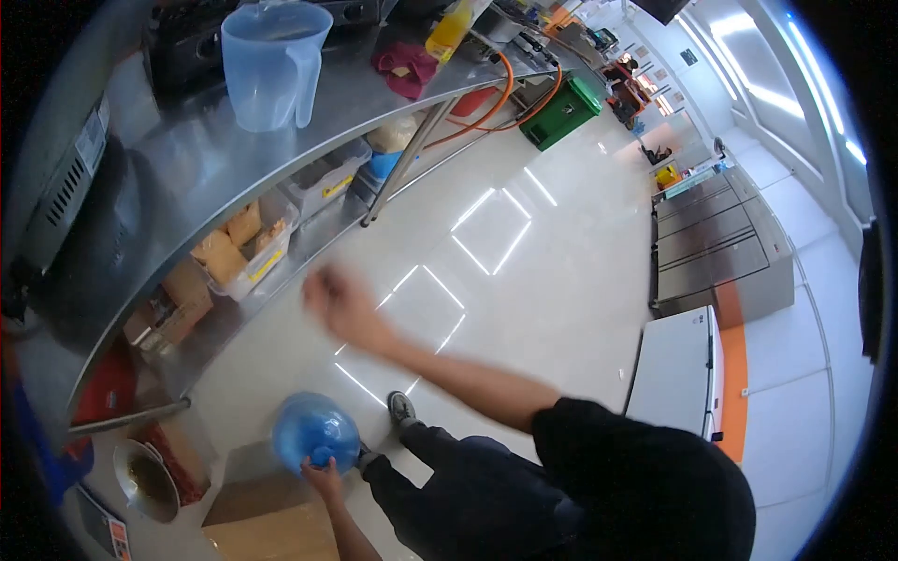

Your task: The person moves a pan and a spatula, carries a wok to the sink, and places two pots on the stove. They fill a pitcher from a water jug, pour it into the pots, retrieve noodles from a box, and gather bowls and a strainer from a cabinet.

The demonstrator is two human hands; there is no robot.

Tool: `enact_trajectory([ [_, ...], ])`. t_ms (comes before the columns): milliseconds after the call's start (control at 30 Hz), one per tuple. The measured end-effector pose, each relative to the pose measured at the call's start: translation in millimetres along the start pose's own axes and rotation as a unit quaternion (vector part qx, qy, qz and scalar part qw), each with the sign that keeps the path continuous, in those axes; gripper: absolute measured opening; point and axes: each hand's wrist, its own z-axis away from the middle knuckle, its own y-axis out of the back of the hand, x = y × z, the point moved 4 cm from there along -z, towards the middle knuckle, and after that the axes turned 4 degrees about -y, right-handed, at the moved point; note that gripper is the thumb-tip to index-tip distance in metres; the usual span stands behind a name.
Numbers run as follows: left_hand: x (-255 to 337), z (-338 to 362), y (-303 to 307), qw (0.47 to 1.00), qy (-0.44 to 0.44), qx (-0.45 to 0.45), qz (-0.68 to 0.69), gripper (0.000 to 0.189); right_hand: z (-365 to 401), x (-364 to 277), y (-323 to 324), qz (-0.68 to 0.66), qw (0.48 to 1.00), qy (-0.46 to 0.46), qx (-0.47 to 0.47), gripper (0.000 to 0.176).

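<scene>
My left hand (pixel 323 479) holds the neck of a large translucent blue water jug (pixel 309 432) low over the floor, beside a cardboard box (pixel 271 528). Its fingers are around the jug's cap end. Higher up, my right hand (pixel 341 301) is raised in mid-air over the floor, near the edge of the steel table. Motion blur smears its fingers, so their pose is unclear. A translucent measuring jug (pixel 262 79) stands upright on the steel table (pixel 201 168), apart from both hands.
On the table lie a dark red cloth (pixel 405 68) and a yellow bottle (pixel 449 33). Plastic bins (pixel 257 266) sit on the lower shelf. A wok (pixel 150 481) is at the lower left. Beyond are a green bin (pixel 563 114), a white chest freezer (pixel 672 369) and steel cabinets (pixel 711 234).
</scene>
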Motion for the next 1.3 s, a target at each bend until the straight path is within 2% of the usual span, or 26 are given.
enact_trajectory([
  [33, -5, 1, -5, 1.0, 0.005, -0.004, 0.0, 0.06, 47, 62, -40, 0.092, 0.987, -0.028, -0.132, 0.014],
  [67, -20, 0, -11, 0.983, 0.033, -0.008, 0.178, 0.057, 94, 126, -76, 0.134, 0.94, -0.069, -0.306, 0.019],
  [100, -36, 1, -16, 0.936, 0.063, -0.013, 0.347, 0.054, 140, 174, -100, 0.174, 0.906, -0.085, -0.376, 0.026],
  [133, -52, -3, -19, 0.936, 0.069, -0.017, 0.344, 0.054, 182, 228, -126, 0.236, 0.899, -0.117, -0.35, 0.031],
  [167, -70, -3, -27, 0.916, 0.115, -0.039, 0.382, 0.048, 192, 227, -132, 0.236, 0.895, -0.123, -0.357, 0.031],
  [233, -81, 15, -27, 0.892, 0.176, -0.057, 0.411, 0.043, 221, 222, -148, 0.25, 0.879, -0.201, -0.352, 0.033],
  [267, -46, 14, -11, 0.933, 0.061, -0.07, 0.347, 0.039, 235, 223, -156, 0.253, 0.871, -0.231, -0.351, 0.034],
  [333, -19, 16, -10, 0.954, -0.053, -0.088, 0.281, 0.036, 236, 235, -175, 0.299, 0.899, -0.212, -0.242, 0.037],
  [367, -31, 22, -19, 0.85, 0.133, -0.039, 0.509, 0.034, 233, 240, -186, 0.302, 0.895, -0.216, -0.245, 0.037],
  [400, -38, 32, -31, 0.66, 0.305, 0.016, 0.686, 0.034, 230, 246, -201, 0.354, 0.863, -0.187, -0.309, 0.037],
  [433, -39, 34, -38, 0.657, 0.31, 0.016, 0.687, 0.034, 229, 248, -207, 0.402, 0.823, -0.157, -0.37, 0.037],
  [500, -43, 11, -49, 0.852, 0.126, 0.046, 0.506, 0.035, 219, 232, -202, 0.417, 0.807, -0.147, -0.391, 0.036],
  [533, -40, 2, -53, 0.917, 0.027, 0.061, 0.394, 0.035, 222, 233, -204, 0.427, 0.792, -0.135, -0.415, 0.034],
  [600, -45, -7, -60, 0.893, 0.054, 0.041, 0.444, 0.036, 227, 247, -211, 0.427, 0.794, -0.141, -0.409, 0.031],
  [667, -40, -22, -63, 0.809, 0.145, 0.016, 0.569, 0.036, 233, 256, -213, 0.43, 0.793, -0.154, -0.403, 0.029],
  [733, -39, -26, -62, 0.789, 0.163, 0.012, 0.593, 0.036, 229, 256, -213, 0.398, 0.792, -0.205, -0.415, 0.023],
  [867, -36, -26, -62, 0.775, 0.179, 0.006, 0.607, 0.036, 231, 264, -217, 0.419, 0.779, -0.163, -0.437, 0.022],
  [933, -36, -27, -61, 0.769, 0.185, 0.003, 0.612, 0.036, 231, 264, -217, 0.401, 0.799, -0.149, -0.423, 0.021],
  [1167, -35, -22, -59, 0.756, 0.2, -0.003, 0.623, 0.037, 237, 264, -218, 0.416, 0.814, -0.118, -0.387, 0.019],
  [1233, -34, -19, -58, 0.752, 0.206, -0.003, 0.626, 0.037, 232, 259, -217, 0.43, 0.825, -0.104, -0.352, 0.019],
  [1300, -35, -14, -59, 0.749, 0.211, -0.007, 0.628, 0.037, 227, 256, -216, 0.418, 0.813, -0.141, -0.38, 0.019],
])
